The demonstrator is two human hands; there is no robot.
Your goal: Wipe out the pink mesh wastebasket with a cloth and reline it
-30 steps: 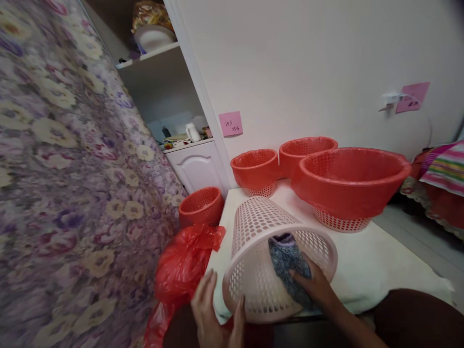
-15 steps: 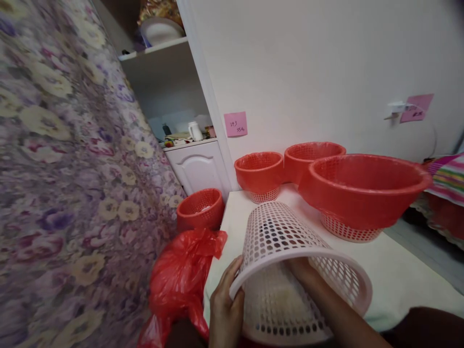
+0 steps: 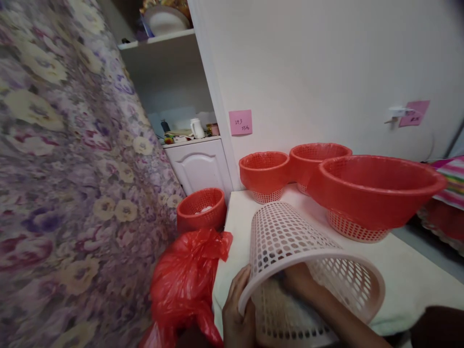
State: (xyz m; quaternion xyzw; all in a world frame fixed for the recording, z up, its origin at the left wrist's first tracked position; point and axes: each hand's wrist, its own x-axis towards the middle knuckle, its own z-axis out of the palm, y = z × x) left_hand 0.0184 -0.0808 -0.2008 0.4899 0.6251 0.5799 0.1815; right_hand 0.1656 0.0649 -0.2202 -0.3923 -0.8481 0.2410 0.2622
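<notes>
From the head camera, a pale perforated basket [image 3: 308,270] lies tipped on its side at the near edge of the white worktop [image 3: 406,285], its open mouth toward the person. It looks light, thin-walled and somewhat springy, so the stiff rolled rim seems the safest place to take hold; the holed wall would likely flex under pressure. The left hand [image 3: 237,314] has its grip clamped on that rim at the lower left, fingers curled over the edge. The right hand [image 3: 299,282] reaches inside the basket; whether its grip is closed on anything I cannot tell through the mesh. A red plastic bag [image 3: 186,287] hangs just beside the worktop's left edge, and red-lined baskets [image 3: 377,188] stand farther back. Compared with a second ago, the grey cloth once visible inside is now hidden, the left hand has gone from resting open to gripping the rim, and the mouth has swung rightward.
</notes>
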